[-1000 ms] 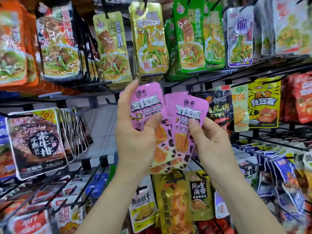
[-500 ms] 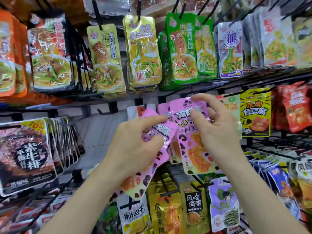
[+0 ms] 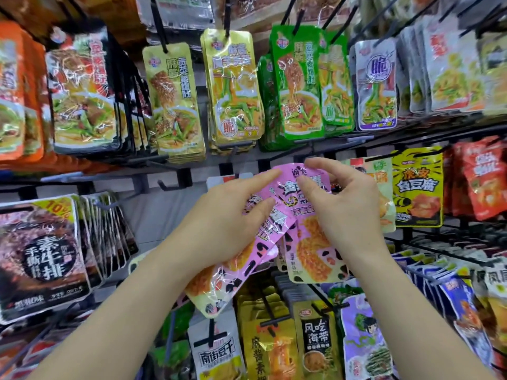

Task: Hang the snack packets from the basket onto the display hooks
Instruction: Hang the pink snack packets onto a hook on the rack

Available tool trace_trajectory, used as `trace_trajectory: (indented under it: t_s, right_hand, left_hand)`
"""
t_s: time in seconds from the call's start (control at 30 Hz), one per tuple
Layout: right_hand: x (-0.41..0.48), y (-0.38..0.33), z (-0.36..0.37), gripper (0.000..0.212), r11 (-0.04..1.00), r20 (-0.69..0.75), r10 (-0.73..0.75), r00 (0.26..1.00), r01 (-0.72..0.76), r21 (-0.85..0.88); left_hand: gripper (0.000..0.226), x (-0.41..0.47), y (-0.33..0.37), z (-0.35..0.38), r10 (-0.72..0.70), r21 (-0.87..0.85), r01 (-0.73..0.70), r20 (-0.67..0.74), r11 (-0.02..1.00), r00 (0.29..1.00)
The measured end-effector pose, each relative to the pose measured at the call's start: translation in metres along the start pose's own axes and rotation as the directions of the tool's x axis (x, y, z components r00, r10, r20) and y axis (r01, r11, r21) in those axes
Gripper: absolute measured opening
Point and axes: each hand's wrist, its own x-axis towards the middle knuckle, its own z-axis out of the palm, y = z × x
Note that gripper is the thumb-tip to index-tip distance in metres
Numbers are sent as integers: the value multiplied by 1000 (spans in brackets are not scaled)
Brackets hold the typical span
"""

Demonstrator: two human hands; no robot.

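Gripping tilted bundle of pink packets (image 3: 233, 278) in left hand (image 3: 225, 226), fingers curled round it, thumb on top. Pinching top edge of one upright pink packet (image 3: 312, 250) with right hand (image 3: 343, 215), touching the bundle. Up-left of left hand: bare hook (image 3: 164, 185), open grey panel (image 3: 159, 218) under it. Tight elsewhere: yellow packets (image 3: 236, 86) close above both hands, yellow-black packet (image 3: 417, 187) near, right of right hand, more hung rows below the wrists.

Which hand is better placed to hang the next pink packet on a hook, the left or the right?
Right, probably. The right hand pinches the top of one upright pink packet just below the hook rail; the left hand holds a tilted bundle lower.
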Motion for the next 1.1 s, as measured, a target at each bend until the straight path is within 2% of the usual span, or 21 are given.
trace_trajectory:
  t_s: [0.13,0.33,0.5,0.67,0.97,1.1]
  right_hand:
    - [3,0,0,21,996,-26,-25,999,22,-85]
    - [5,7,2,20,993,15,104,994,-103,-52]
    - [11,11,-1,25,975,68,34,997,-18,-221]
    - [7,11,-2,36,884,180,-28,983,109,-455]
    - [5,19,7,45,718,223,-118,968,238,-654]
    - [2,28,13,46,735,218,-155,963,260,-626]
  left_hand:
    - [60,6,-2,-1,-48,-28,52,139,998,989]
    - [60,8,2,-2,-7,-18,10,141,1000,990]
    - [60,12,0,5,-9,78,-6,186,997,982]
    - [67,16,-5,16,-34,79,18,209,997,977]
    - [66,23,-15,21,-41,26,37,152,999,988]
    - [65,26,-17,26,-99,45,93,136,995,986]
